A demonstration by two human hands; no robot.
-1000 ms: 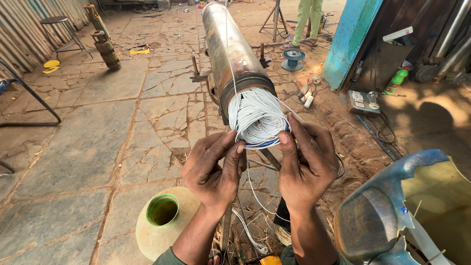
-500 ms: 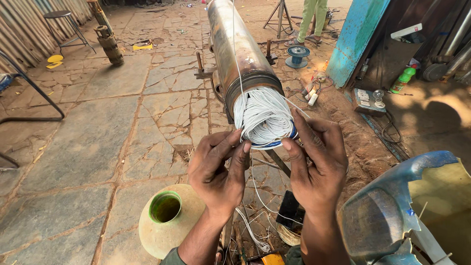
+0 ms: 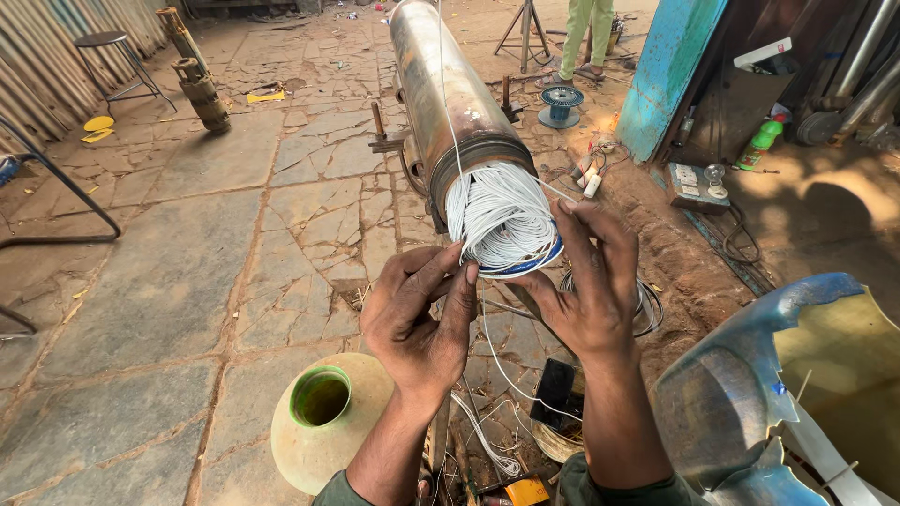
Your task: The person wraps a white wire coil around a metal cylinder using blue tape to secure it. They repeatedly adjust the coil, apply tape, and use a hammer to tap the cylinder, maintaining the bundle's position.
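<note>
From the head view, your left hand sits just below and to the left of the bundle of white wire that bulges from the near end of the long metal cylinder, its fingers pinched together on a strand at the bundle's lower edge. Your right hand is on the other side, fingers curled loosely against the coil's lower right, with a single strand running under the fingertips. The wire looks thin, light and springy, likely to slip or kink, so hold it at the loop ends, close to the cylinder mouth. The cylinder itself looks heavy and rigid. Below your left wrist stands a pale pot with a green rim on the stone floor.
</note>
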